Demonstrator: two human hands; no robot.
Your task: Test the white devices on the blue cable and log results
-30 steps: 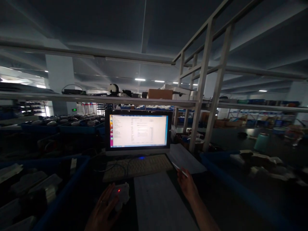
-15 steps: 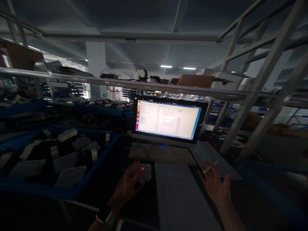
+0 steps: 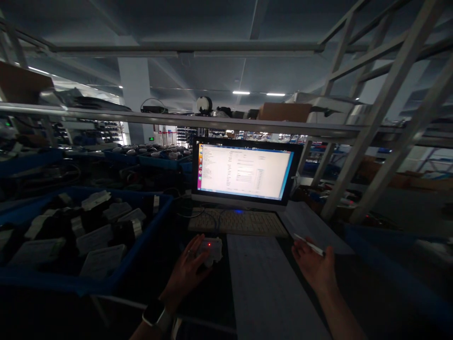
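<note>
My left hand (image 3: 189, 267), a dark watch on its wrist, lies with its fingers over the left side of a small whitish box-shaped device (image 3: 214, 252) with a lit red light. The device rests on the dark table in front of the keyboard (image 3: 240, 222). To the right, my right hand (image 3: 314, 267) is palm up with curled fingers, holding a slim white pen (image 3: 311, 245) between fingers and thumb. A long printed sheet of paper (image 3: 265, 283) lies between the hands. Another sheet (image 3: 314, 224) is behind my right hand.
A lit monitor (image 3: 244, 170) stands behind the keyboard, with cables at its left. At left, a blue crate (image 3: 141, 250) holds several white and black devices. A metal shelf (image 3: 212, 123) crosses above the monitor, and slanted metal frame bars (image 3: 382, 104) rise at right.
The pen has swung round in my right hand, its far end now pointing left, and those fingers have curled in. My left hand stays on the device. The view shifts slightly.
</note>
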